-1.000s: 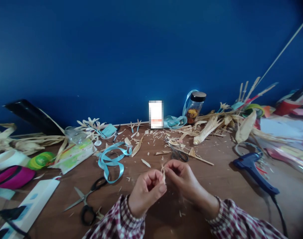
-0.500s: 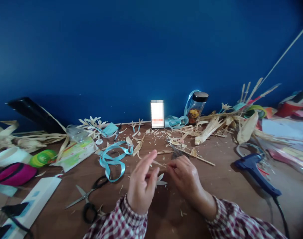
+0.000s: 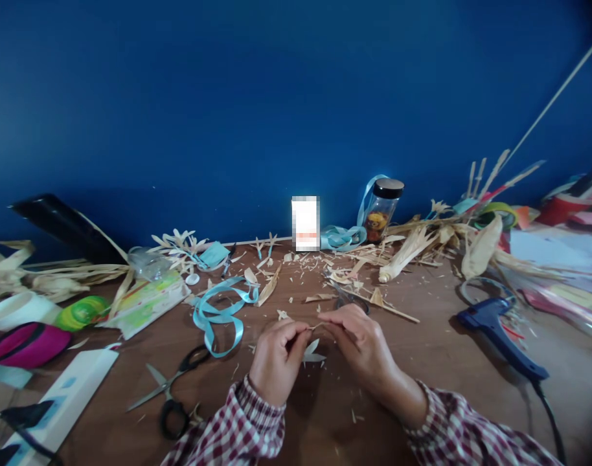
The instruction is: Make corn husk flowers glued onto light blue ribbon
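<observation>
My left hand (image 3: 275, 358) and my right hand (image 3: 361, 344) are held together above the brown table (image 3: 422, 362), both in checked sleeves. Their fingertips pinch the two ends of a thin strip of dried corn husk (image 3: 316, 326) stretched between them. Pale pointed husk petals (image 3: 311, 353) hang or lie just below, between the two hands. Black-handled scissors (image 3: 167, 391) lie to the left of my left hand. A small pair of scissors (image 3: 347, 300) lies just beyond my right hand.
A light blue ribbon (image 3: 218, 313) curls at centre left. A blue glue gun (image 3: 499, 336) with its cable lies at the right. A black-lidded jar (image 3: 381, 210), husk heaps (image 3: 412, 249), finished husk flowers (image 3: 179, 244), tape rolls and packets line the blue wall.
My left hand, which had opened with fingers raised half a second ago, has closed again on the strip. The husk petals now show spread out below the hands.
</observation>
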`<state>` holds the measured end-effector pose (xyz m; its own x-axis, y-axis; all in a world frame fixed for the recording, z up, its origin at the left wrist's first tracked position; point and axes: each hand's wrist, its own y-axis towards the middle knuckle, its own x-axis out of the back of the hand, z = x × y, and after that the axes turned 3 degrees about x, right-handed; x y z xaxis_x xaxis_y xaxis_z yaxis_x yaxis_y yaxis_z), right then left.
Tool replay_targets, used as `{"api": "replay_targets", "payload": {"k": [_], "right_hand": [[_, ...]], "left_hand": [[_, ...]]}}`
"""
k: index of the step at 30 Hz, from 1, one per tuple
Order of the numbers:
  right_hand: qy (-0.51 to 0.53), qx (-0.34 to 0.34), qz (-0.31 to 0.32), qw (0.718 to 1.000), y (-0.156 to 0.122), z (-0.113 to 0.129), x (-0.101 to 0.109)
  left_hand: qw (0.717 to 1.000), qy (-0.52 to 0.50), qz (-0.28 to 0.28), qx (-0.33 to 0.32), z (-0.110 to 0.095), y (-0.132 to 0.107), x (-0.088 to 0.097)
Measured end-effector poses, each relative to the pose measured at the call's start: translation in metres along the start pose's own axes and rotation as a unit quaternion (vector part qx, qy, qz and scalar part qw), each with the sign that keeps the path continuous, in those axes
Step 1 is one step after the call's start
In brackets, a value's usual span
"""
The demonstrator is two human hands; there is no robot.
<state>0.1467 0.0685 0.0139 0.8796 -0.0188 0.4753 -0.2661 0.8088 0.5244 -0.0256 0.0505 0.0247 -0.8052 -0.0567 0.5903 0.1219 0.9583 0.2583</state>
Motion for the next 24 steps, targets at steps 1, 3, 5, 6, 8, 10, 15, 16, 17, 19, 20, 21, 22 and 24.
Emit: {"api": "replay_targets", "payload": {"k": [1,3,5,6,8,10,15,16,17,19,20,21,22,24], "right_hand": [[0.0,-0.002,0.003,1.0,0.0003,-0.0005,0.0002],[-0.006,0.0,0.012,1.0,0.0009,-0.001,0.0004],[-0.018,0.002,0.018,1.0,0.0016,-0.0006,0.0008],[-0.025,0.003,0.02,0.999,0.0019,-0.0002,0.001],[-0.036,0.005,0.022,0.999,0.0021,0.0007,0.0012],[-0.041,0.006,0.021,0.999,0.0019,0.0012,0.001],[-0.045,-0.004,0.022,0.999,0.0007,0.0003,-0.0004],[-0.045,-0.006,0.021,0.999,0.0006,0.0001,-0.0005],[-0.045,-0.008,0.019,0.999,0.0005,-0.0002,-0.0006],[-0.043,-0.011,0.012,0.999,0.0007,-0.0008,-0.0006],[-0.043,-0.014,0.006,0.999,0.0008,-0.0011,-0.0006],[-0.043,-0.017,-0.001,0.999,0.001,-0.0014,-0.0006],[-0.043,-0.023,-0.008,0.999,0.0012,-0.0019,-0.0007],[-0.045,-0.033,-0.019,0.998,0.0015,-0.0027,-0.0011]], "left_hand": [[1.0,0.003,-0.001,0.003,0.0003,0.0001,-0.0004],[1.0,0.008,0.0,0.006,0.0003,0.0001,-0.0012],[1.0,0.01,0.002,0.008,-0.0001,-0.0005,-0.0019],[1.0,0.008,0.003,0.009,-0.0002,-0.0008,-0.0023],[1.0,0.003,0.003,0.011,-0.0004,-0.0014,-0.003],[1.0,-0.001,0.001,0.013,-0.0003,-0.0017,-0.0036],[1.0,-0.005,-0.004,0.019,0.0,-0.0014,-0.0044],[1.0,-0.008,-0.006,0.018,-0.0002,-0.0015,-0.0044],[1.0,-0.012,-0.007,0.018,-0.0004,-0.0017,-0.0043],[0.999,-0.023,-0.008,0.021,-0.0008,-0.0024,-0.0042],[0.999,-0.029,-0.009,0.023,-0.001,-0.0028,-0.0042],[0.999,-0.034,-0.011,0.025,-0.0011,-0.0031,-0.0041],[0.999,-0.039,-0.012,0.027,-0.0011,-0.0033,-0.004],[0.998,-0.047,-0.016,0.029,-0.0009,-0.0031,-0.0036]]}}
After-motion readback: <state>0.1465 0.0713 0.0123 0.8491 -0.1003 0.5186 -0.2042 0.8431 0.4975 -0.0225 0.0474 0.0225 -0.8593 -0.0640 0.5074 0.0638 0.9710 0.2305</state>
